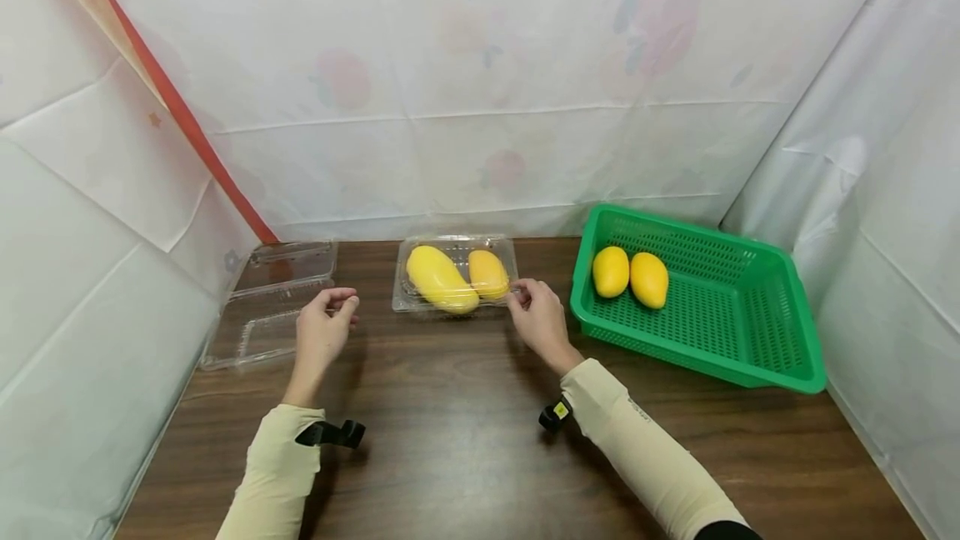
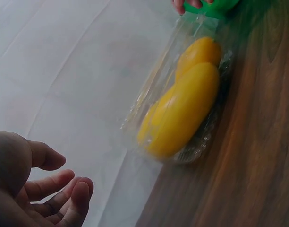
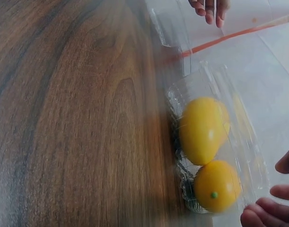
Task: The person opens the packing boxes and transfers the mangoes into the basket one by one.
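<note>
A clear plastic clamshell box (image 1: 401, 298) stands at the back middle of the table, its clear lid over two yellow mangoes. The larger, longer mango (image 1: 441, 277) lies on the left, the smaller mango (image 1: 487, 273) on the right. My right hand (image 1: 542, 323) is at the box's right front corner, thumb and fingers apart; whether the fingertips touch the plastic, I cannot tell. To the left of the box hovers my left hand (image 1: 326, 327), loosely bent and holding nothing. In the left wrist view its thumb and fingers (image 2: 50, 156) are apart.
At the far left lies another clear plastic container (image 1: 270, 307), opened out flat, partly behind my left hand. A green perforated basket (image 1: 750, 315) on the right holds two mangoes (image 1: 630, 277). White cloth hangs along the back and both sides of the brown wooden table (image 1: 442, 440).
</note>
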Demonstrator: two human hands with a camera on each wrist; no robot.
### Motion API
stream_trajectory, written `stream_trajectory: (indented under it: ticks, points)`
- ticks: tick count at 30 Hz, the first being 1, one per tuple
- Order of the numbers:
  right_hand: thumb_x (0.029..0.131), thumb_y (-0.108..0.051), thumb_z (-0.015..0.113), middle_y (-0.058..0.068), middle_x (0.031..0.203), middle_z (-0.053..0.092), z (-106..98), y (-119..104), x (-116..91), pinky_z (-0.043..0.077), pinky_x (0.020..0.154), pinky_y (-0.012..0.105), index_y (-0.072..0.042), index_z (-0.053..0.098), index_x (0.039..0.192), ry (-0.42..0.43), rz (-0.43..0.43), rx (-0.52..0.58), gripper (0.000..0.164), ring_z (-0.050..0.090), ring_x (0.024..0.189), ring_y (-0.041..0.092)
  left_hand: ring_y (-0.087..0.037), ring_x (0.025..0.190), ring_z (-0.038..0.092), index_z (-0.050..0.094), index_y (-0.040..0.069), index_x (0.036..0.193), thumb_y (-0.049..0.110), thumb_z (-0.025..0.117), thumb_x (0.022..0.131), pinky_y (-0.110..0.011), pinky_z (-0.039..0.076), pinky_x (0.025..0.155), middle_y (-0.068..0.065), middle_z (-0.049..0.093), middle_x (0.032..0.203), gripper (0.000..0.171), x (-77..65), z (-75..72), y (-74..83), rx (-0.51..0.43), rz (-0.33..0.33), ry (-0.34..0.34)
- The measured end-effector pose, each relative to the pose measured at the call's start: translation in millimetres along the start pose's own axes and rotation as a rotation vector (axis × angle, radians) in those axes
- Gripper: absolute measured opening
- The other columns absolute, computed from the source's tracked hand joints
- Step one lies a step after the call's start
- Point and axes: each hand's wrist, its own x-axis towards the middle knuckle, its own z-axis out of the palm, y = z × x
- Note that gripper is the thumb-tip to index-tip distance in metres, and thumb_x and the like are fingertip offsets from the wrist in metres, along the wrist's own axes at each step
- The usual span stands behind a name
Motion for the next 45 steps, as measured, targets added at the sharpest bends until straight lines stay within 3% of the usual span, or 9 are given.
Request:
stream_trajectory:
  ticks: [12,22,26,32,35,45]
  points:
    - [0.094,-0.023,0.064,0.012,0.088,0.061,-2.0,7.6,1.4,0.05,0.068,0.036,0.0,0.067,0.112,-0.013,0.092,-0.043,0.03,0.057,0.077,0.024,-0.02,0.071,0.069,0.066,-0.001,0.114,0.015,0.058,0.097,-0.012,0.05,0.058,-0.024,0.069,0.102,0.025,4.7,24.7,-6.3,-0.007,-0.031,-0.113]
    - [0.094,-0.021,0.062,0.009,0.079,0.066,0.7,14.8,8.3,0.05,0.065,0.031,-0.001,0.072,0.101,-0.043,0.069,-0.066,0.023,0.057,0.069,0.019,-0.002,0.064,0.062,0.06,-0.005,0.124,0.019,0.053,0.1,-0.015,0.053,0.06,-0.026,0.067,0.109,0.035,11.3,46.1,-15.2,-0.182,-0.158,-0.189]
    - [0.093,-0.02,0.064,0.008,0.079,0.068,3.2,16.1,9.8,0.051,0.063,0.03,-0.002,0.072,0.1,-0.04,0.096,-0.043,0.021,0.058,0.068,0.018,-0.002,0.062,0.061,0.061,-0.006,0.122,0.02,0.053,0.1,-0.016,0.053,0.06,-0.024,0.068,0.106,0.034,11.6,53.1,-17.1,-0.266,-0.212,-0.197]
    - [0.092,-0.02,0.066,0.009,0.083,0.071,5.4,16.5,11.0,0.055,0.066,0.034,-0.003,0.07,0.098,-0.033,0.131,-0.005,0.019,0.063,0.071,0.02,-0.003,0.061,0.062,0.059,-0.009,0.119,0.016,0.056,0.099,-0.017,0.055,0.061,-0.001,0.069,0.077,0.033,13.4,56.2,-16.4,-0.386,-0.279,-0.181]
    - [0.092,-0.02,0.065,0.01,0.084,0.071,5.6,16.7,11.5,0.056,0.067,0.035,-0.003,0.07,0.097,-0.034,0.134,0.005,0.018,0.065,0.072,0.02,-0.002,0.061,0.062,0.058,-0.009,0.121,0.016,0.056,0.098,-0.018,0.055,0.063,0.008,0.065,0.071,0.034,15.3,56.8,-17.2,-0.434,-0.32,-0.19]
    - [0.091,-0.022,0.066,0.008,0.079,0.069,6.4,18.7,6.8,0.051,0.061,0.028,-0.005,0.069,0.09,-0.041,0.122,0.003,0.018,0.059,0.066,0.017,-0.003,0.061,0.062,0.056,-0.011,0.122,0.012,0.059,0.097,-0.017,0.055,0.062,0.008,0.065,0.07,0.035,10.2,54.8,-20.4,-0.47,-0.362,-0.219]
